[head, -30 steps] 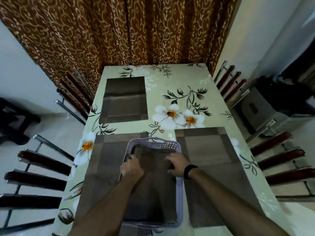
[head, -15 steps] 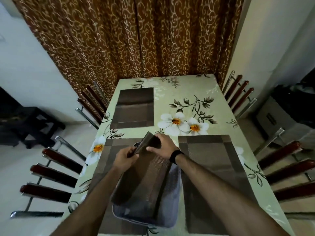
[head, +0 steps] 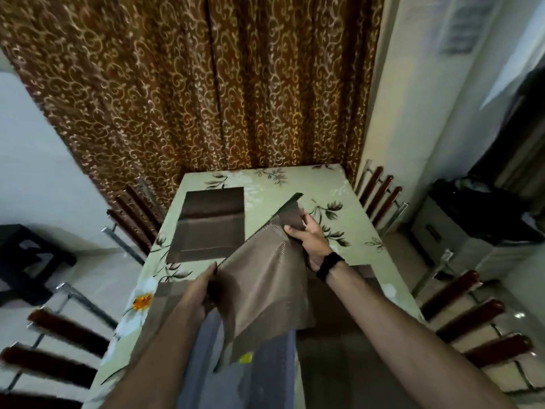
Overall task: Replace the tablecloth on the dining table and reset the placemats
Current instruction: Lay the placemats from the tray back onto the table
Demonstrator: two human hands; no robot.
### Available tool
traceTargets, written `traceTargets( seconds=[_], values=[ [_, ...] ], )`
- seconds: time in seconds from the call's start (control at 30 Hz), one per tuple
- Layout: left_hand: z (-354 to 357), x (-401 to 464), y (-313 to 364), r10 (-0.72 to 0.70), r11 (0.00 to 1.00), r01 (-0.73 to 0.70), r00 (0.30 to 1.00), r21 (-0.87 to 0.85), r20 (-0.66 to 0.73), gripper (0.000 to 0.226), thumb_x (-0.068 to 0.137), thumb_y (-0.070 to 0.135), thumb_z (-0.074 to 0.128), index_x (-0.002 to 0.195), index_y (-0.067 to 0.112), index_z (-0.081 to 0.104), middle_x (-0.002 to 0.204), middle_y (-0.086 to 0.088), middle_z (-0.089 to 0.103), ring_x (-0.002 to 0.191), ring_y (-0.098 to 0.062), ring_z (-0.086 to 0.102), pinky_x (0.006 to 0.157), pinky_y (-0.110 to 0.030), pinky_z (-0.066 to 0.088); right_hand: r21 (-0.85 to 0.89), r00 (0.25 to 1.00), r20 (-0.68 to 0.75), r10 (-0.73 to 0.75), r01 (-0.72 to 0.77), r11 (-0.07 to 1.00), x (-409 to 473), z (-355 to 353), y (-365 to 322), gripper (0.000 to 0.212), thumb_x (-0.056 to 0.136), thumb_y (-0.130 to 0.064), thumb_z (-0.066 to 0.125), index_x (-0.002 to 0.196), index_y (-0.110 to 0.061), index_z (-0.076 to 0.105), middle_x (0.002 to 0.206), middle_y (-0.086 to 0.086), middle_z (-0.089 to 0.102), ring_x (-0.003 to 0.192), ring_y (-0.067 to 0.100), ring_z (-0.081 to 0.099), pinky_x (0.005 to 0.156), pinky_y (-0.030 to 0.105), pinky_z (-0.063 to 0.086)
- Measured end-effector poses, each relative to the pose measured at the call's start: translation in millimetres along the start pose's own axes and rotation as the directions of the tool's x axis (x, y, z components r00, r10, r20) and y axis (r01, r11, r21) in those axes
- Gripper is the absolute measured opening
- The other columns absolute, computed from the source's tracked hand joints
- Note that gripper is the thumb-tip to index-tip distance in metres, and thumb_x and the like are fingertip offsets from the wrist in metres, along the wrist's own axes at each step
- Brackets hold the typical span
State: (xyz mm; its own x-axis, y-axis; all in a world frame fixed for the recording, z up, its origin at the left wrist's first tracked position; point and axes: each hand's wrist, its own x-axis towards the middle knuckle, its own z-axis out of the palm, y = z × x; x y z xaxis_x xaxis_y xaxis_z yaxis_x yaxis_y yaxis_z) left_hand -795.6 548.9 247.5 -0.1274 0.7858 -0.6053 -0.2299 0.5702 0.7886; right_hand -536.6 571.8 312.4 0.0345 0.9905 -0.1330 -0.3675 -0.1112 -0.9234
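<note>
Clearly the placemat (head: 265, 278) is light and floppy, sagging between both hands above the tray (head: 265, 376); the left hand (head: 197, 293) pinches its near edge, the right hand (head: 309, 240) grips the far corner. Opposite edges suit best.

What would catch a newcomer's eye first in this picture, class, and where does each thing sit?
First, the brown placemat lifted in the middle, the left hand gripping its near corner and the right hand its far one. Behind it hangs a patterned brown curtain, above the floral tablecloth, where another placemat lies far left.
</note>
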Motion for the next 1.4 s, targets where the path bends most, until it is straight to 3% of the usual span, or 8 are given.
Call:
traceTargets(
  seconds=[0.13, 0.27, 0.37, 0.43, 0.6, 0.77, 1.07, 1.4],
  values=[
    [38.9, 24.1, 4.1, -0.081, 0.996, 0.086, 0.97, -0.014, 0.23, 0.03, 0.091, 0.033, 0.063, 0.105, 0.008, 0.072, 0.1, -0.014, 0.072, 0.091, -0.028, 0.067, 0.096, -0.042, 0.053, -0.117, 0.965, -0.229, 0.13, -0.16, 0.98, 9.4, -54.6, -23.8, 0.049, 0.083, -0.014, 0.073, 0.13, -0.008, 0.058, 0.117, 0.01, 0.071, 0.105, 0.023, 0.068, 0.086, 0.032, 0.055],
    [72.0, 44.2, 20.3, -0.06, 0.98, 0.004, 0.959, 0.2, 0.277, 0.027, 0.088, 0.021, 0.068, 0.107, 0.002, 0.069, 0.085, -0.018, 0.072, 0.062, -0.026, 0.066, 0.063, -0.033, 0.057, -0.368, 0.837, -0.494, 0.233, -0.445, 0.817, 16.1, -99.9, -37.5, 0.061, 0.077, -0.04, 0.079, 0.125, -0.006, 0.064, 0.123, 0.009, 0.067, 0.102, 0.02, 0.066, 0.088, 0.029, 0.052],
    [99.8, 57.5, 32.3, 0.001, 0.893, -0.109, 0.971, 0.437, 0.24, 0.035, 0.087, 0.022, 0.07, 0.112, -0.003, 0.068, 0.103, -0.022, 0.072, 0.08, -0.03, 0.068, 0.073, -0.035, 0.055, -0.379, 0.743, -0.583, 0.329, -0.607, 0.699, 23.8, -124.3, -37.5, 0.056, 0.076, -0.023, 0.08, 0.125, -0.002, 0.062, 0.124, 0.015, 0.066, 0.111, 0.031, 0.064, 0.102, 0.043, 0.05],
    [119.5, 65.3, 44.9, 0.034, 0.899, -0.14, 0.967, 0.415, 0.252, 0.035, 0.087, 0.02, 0.071, 0.113, -0.003, 0.067, 0.107, -0.024, 0.071, 0.087, -0.031, 0.069, 0.08, -0.038, 0.056, -0.357, 0.754, -0.57, 0.326, -0.585, 0.729, 33.8, -129.8, -45.7, 0.047, 0.079, -0.019, 0.077, 0.121, -0.004, 0.065, 0.122, 0.015, 0.067, 0.111, 0.032, 0.064, 0.101, 0.045, 0.05],
    [167.5, 99.3, 81.8, 0.244, 0.936, -0.304, 0.924, 0.18, 0.294, 0.027, 0.087, 0.018, 0.072, 0.109, 0.006, 0.061, 0.073, -0.006, 0.071, 0.053, -0.018, 0.063, 0.043, -0.026, 0.049, -0.344, 0.914, -0.406, 0.011, -0.163, 0.925, 74.0, -158.6, -71.8, 0.065, 0.076, -0.027, 0.081, 0.135, -0.032, 0.055, 0.117, -0.011, 0.069, 0.107, 0.015, 0.068, 0.091, 0.034, 0.054],
    [222.4, 143.7, 62.3, 0.331, 0.678, -0.394, 0.917, 0.62, 0.221, 0.024, 0.087, 0.021, 0.067, 0.11, 0.014, 0.069, 0.102, -0.014, 0.071, 0.099, -0.034, 0.065, 0.072, -0.032, 0.044, -0.745, 0.881, -0.47, 0.056, -0.43, 0.51, 138.9, -204.8, -39.2, 0.036, 0.084, -0.022, 0.073, 0.117, -0.016, 0.06, 0.103, -0.002, 0.061, 0.112, 0.021, 0.057, 0.09, 0.024, 0.043],
    [318.0, 281.6, 81.4, 0.49, 0.651, -0.48, 0.857, 0.587, 0.158, 0.006, 0.094, 0.023, 0.061, 0.1, 0.023, 0.061, 0.094, -0.005, 0.07, 0.079, -0.018, 0.064, 0.06, -0.024, 0.048, -0.694, 0.901, -0.435, 0.012, -0.344, 0.632, 304.8, -281.7, -18.0, 0.031, 0.091, -0.023, 0.065, 0.121, -0.022, 0.06, 0.126, -0.001, 0.063, 0.113, 0.021, 0.058, 0.094, 0.027, 0.044],
    [347.2, 398.8, 57.6, 0.477, 0.556, -0.373, 0.875, 0.743, 0.082, 0.021, 0.092, 0.033, 0.064, 0.104, 0.016, 0.064, 0.1, -0.009, 0.069, 0.088, -0.025, 0.065, 0.082, -0.041, 0.057, -0.75, 0.887, -0.461, -0.034, -0.369, 0.548, 401.7, -323.9, 56.0, 0.041, 0.086, -0.024, 0.071, 0.125, -0.017, 0.059, 0.125, 0.006, 0.064, 0.116, 0.024, 0.06, 0.094, 0.029, 0.047]
  ],
)
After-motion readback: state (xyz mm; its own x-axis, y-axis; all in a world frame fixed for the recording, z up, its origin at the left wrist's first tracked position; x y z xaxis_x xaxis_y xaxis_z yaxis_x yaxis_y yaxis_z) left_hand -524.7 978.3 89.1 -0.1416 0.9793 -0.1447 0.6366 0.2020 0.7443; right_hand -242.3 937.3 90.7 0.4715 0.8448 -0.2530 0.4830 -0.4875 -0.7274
